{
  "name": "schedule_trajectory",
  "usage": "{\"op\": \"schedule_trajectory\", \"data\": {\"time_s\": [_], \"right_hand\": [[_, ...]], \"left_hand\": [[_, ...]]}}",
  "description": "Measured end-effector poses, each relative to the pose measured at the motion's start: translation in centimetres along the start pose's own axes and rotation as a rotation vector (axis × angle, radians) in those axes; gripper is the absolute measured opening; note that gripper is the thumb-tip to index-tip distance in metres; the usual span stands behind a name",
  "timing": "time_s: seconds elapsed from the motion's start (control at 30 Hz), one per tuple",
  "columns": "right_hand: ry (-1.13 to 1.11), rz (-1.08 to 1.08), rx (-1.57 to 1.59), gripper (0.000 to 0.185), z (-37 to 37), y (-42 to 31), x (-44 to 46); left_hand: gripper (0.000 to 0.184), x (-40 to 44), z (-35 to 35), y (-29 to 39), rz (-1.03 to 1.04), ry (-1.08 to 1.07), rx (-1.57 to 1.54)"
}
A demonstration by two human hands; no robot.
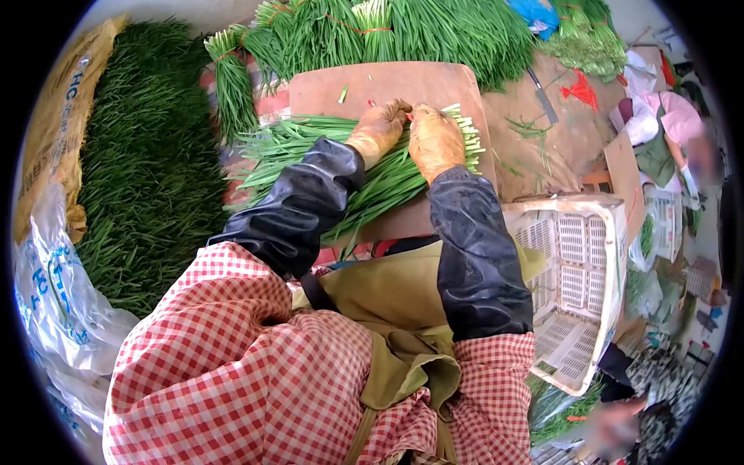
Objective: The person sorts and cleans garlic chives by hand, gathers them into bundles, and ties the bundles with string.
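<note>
A loose bunch of garlic chives (387, 186) lies across the brown board (333, 85), its pale cut ends at the right and its leaves spread to the left. Both hands wear tan gloves. My left hand (378, 133) is closed at the bunch's upper edge, gripping a thin red tie (409, 116). Beside it my right hand (436, 143) lies over the stems near the cut ends, with its fingers pinched at the same tie. How far the tie goes round the stems is hidden by the hands.
Tied chive bundles (418, 39) line the back. A large heap of chives (147, 170) fills the left side. To the right are a knife (544, 97), red ties (580, 91) and a white plastic crate (612, 256). Other people (663, 128) work at the far right.
</note>
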State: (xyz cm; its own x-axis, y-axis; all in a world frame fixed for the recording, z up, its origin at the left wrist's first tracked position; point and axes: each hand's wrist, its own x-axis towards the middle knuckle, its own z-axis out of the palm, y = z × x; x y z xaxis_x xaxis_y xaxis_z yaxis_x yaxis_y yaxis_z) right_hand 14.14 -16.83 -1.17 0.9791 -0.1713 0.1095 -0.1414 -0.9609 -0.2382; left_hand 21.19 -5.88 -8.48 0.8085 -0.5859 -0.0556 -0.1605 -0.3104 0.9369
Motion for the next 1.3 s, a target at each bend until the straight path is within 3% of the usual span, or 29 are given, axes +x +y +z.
{"op": "schedule_trajectory", "data": {"time_s": [0.03, 0.1, 0.13, 0.17, 0.23, 0.27, 0.3, 0.37, 0.4, 0.47, 0.5, 0.53, 0.63, 0.7, 0.87, 0.93, 0.97, 1.0, 1.17, 1.2, 1.23, 1.3], "right_hand": [[-0.082, 0.101, -0.006, 0.024, 0.4, 0.0, 1.0], [-0.019, 0.096, -0.004, 0.028, 1.5, 0.5, 2.5], [-0.115, 0.164, -0.044, 0.023, 1.0, 0.1, 3.6], [-0.201, 0.244, -0.084, 0.021, 0.7, -0.3, 4.5], [-0.200, 0.218, -0.069, 0.020, 1.0, -0.4, 5.0], [-0.149, 0.208, -0.056, 0.020, 1.0, -0.1, 4.4], [-0.100, 0.197, -0.048, 0.021, 1.2, 0.1, 4.0], [-0.087, 0.245, -0.071, 0.021, 1.6, 0.2, 3.1], [-0.110, 0.189, -0.104, 0.021, 1.8, 0.0, 2.6], [-0.169, 0.120, -0.183, 0.020, 1.1, -0.8, 2.0], [-0.151, 0.111, -0.168, 0.020, 1.0, -1.1, 1.6], [-0.122, 0.128, -0.156, 0.020, 1.5, -0.6, 1.2], [-0.050, 0.165, -0.097, 0.020, 2.0, -0.9, 0.3], [-0.007, 0.178, -0.079, 0.020, 2.1, -0.6, 0.3], [-0.029, 0.190, -0.073, 0.026, 3.3, -1.5, 0.8], [0.076, 0.142, -0.030, 0.024, 3.3, -1.8, 0.6], [0.077, 0.150, -0.026, 0.024, 2.8, -2.0, 0.6], [0.048, 0.184, -0.019, 0.023, 2.7, -2.0, -0.1], [0.098, 0.170, 0.034, 0.019, 2.4, -1.5, -0.7], [0.239, 0.103, 0.114, 0.021, 3.5, -0.8, -0.8], [0.232, 0.101, 0.110, 0.021, 3.4, -0.5, -0.8], [0.301, 0.057, 0.141, 0.022, 3.4, -0.3, -0.9]], "left_hand": [[0.022, 0.8, 0.2, -1.4, -0.019, 0.014, -0.004], [0.026, 2.9, 1.1, -5.0, 0.057, 0.226, -0.424], [0.032, 1.7, -0.3, -0.8, -0.073, 0.435, -0.689], [0.032, 2.4, -0.7, -1.6, -0.071, 0.450, -0.687], [0.037, 2.9, -1.3, -3.2, -0.237, 0.664, -0.381], [0.040, 2.7, -1.2, -3.8, -0.135, 0.784, -0.032], [0.040, 2.7, -1.1, -4.5, -0.135, 0.784, -0.033], [0.043, 1.9, -1.3, -3.1, -0.344, 0.736, 0.081], [0.043, 1.6, -2.0, -3.2, -0.336, 0.745, 0.092], [0.036, 2.6, -3.3, -5.5, -0.600, 0.302, -0.107], [0.036, 2.8, -4.3, -6.6, -0.588, 0.318, -0.091], [0.032, 3.2, -4.3, -8.5, -0.413, 0.130, -0.043], [0.029, 2.0, -4.5, -0.3, -0.096, -0.186, 0.587], [0.030, 4.0, -3.4, -0.7, -0.458, -0.013, 0.626], [0.029, 3.8, -4.0, -0.6, -0.297, 0.009, 0.742], [0.029, 3.8, -4.1, 0.9, -0.214, -0.040, 0.770], [0.028, 3.8, -4.0, 1.7, -0.141, -0.090, 0.785], [0.024, 5.5, -2.8, 0.8, 0.192, -0.168, 0.780], [0.021, 5.2, -1.3, 0.7, 0.121, -0.151, 0.677], [0.021, 5.0, -0.9, -0.8, 0.001, -0.089, 0.400], [0.021, 4.6, -0.7, -1.8, -0.121, -0.025, 0.123], [0.020, 4.6, -0.7, -3.7, -0.141, 0.006, 0.033]]}}
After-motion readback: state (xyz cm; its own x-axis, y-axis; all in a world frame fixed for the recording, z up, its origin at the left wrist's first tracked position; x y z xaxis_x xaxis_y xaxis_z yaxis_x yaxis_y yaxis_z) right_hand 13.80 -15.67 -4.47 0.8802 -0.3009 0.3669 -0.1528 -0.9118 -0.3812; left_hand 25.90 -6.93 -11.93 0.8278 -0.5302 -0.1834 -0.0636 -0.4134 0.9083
